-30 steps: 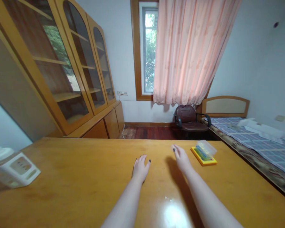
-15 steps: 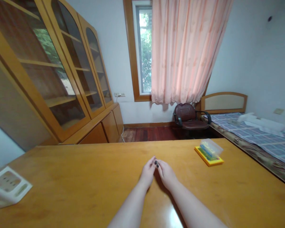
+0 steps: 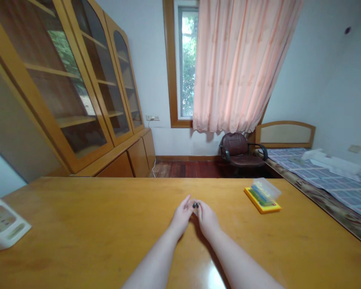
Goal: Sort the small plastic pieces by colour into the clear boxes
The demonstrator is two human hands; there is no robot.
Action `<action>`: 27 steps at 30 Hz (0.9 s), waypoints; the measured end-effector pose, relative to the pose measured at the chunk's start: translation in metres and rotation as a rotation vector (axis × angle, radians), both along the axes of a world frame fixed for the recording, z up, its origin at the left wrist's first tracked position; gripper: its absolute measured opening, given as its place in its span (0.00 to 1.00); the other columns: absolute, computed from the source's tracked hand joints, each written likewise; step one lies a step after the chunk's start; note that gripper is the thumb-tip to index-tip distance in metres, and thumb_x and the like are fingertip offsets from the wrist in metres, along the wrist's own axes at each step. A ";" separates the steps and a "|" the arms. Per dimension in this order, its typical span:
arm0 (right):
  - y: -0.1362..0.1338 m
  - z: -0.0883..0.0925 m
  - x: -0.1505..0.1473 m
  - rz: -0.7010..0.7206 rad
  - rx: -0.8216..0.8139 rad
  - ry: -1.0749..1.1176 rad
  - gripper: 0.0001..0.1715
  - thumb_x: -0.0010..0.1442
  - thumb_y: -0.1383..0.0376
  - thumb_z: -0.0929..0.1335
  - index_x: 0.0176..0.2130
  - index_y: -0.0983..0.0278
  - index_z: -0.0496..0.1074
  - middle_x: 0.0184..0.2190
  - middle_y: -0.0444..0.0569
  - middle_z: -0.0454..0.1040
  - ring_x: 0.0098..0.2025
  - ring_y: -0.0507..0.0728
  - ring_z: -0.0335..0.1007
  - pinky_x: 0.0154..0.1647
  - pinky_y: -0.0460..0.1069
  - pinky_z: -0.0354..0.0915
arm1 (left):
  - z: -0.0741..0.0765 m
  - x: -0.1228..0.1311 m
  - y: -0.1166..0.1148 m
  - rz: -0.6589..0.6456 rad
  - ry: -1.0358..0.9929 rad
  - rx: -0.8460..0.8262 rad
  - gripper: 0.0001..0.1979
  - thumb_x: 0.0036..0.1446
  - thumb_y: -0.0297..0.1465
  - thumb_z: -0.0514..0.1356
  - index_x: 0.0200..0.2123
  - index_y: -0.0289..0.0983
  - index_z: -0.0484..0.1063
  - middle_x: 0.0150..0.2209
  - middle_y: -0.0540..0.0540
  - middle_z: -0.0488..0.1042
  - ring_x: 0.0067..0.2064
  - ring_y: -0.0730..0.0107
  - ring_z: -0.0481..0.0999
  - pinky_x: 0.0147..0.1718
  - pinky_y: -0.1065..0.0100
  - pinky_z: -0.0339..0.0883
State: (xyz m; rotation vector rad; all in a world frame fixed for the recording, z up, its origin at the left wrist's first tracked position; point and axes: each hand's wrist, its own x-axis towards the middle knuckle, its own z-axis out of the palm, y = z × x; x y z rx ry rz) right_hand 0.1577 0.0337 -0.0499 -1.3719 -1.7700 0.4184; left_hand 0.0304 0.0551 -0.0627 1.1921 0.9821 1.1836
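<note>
My left hand [image 3: 181, 218] and my right hand [image 3: 207, 218] rest together on the middle of the wooden table [image 3: 78, 224]. Their fingertips, with dark nails, meet and touch each other. The fingers of both hands are drawn together in a loose pinch; I see nothing between them. To the right of my right hand, well apart from it, lies a yellow flat tray [image 3: 261, 199] with a clear plastic box of coloured pieces on it.
A white appliance [image 3: 3, 228] sits at the table's left edge. Beyond the table stand a glass-door wooden cabinet [image 3: 78, 88], a brown office chair [image 3: 240, 150] under a pink curtain [image 3: 237, 64], and a bed [image 3: 327, 176] along the right side.
A second ago my hands lay apart with fingers stretched out, the right one nearer the yellow tray. They came together at the table's middle and have stayed joined at the fingertips.
</note>
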 end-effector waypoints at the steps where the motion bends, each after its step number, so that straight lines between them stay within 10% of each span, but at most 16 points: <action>1: 0.002 0.000 0.001 0.023 0.001 0.023 0.22 0.63 0.65 0.55 0.47 0.64 0.72 0.44 0.54 0.76 0.45 0.59 0.73 0.46 0.54 0.68 | -0.001 0.000 0.001 0.017 -0.023 -0.011 0.30 0.55 0.30 0.57 0.61 0.35 0.55 0.56 0.35 0.67 0.56 0.61 0.68 0.57 0.58 0.61; 10: 0.013 -0.007 0.009 -0.012 -0.045 0.207 0.19 0.58 0.68 0.58 0.42 0.65 0.74 0.42 0.55 0.76 0.45 0.60 0.72 0.49 0.57 0.66 | 0.014 -0.008 -0.004 0.128 0.374 0.274 0.31 0.48 0.24 0.61 0.56 0.40 0.61 0.58 0.43 0.64 0.60 0.64 0.63 0.60 0.61 0.56; 20: 0.017 -0.010 0.010 -0.046 -0.121 0.308 0.19 0.55 0.70 0.58 0.41 0.65 0.74 0.39 0.52 0.77 0.42 0.57 0.73 0.48 0.54 0.66 | 0.033 -0.016 -0.015 -0.029 0.872 0.459 0.30 0.52 0.28 0.58 0.60 0.45 0.58 0.60 0.49 0.62 0.62 0.63 0.59 0.63 0.54 0.44; 27: 0.011 -0.004 0.009 0.020 -0.076 0.394 0.19 0.59 0.62 0.61 0.45 0.66 0.73 0.46 0.55 0.75 0.49 0.59 0.71 0.52 0.56 0.65 | 0.027 -0.016 -0.008 0.104 0.544 0.349 0.31 0.51 0.28 0.59 0.60 0.44 0.58 0.60 0.46 0.62 0.60 0.62 0.61 0.61 0.58 0.52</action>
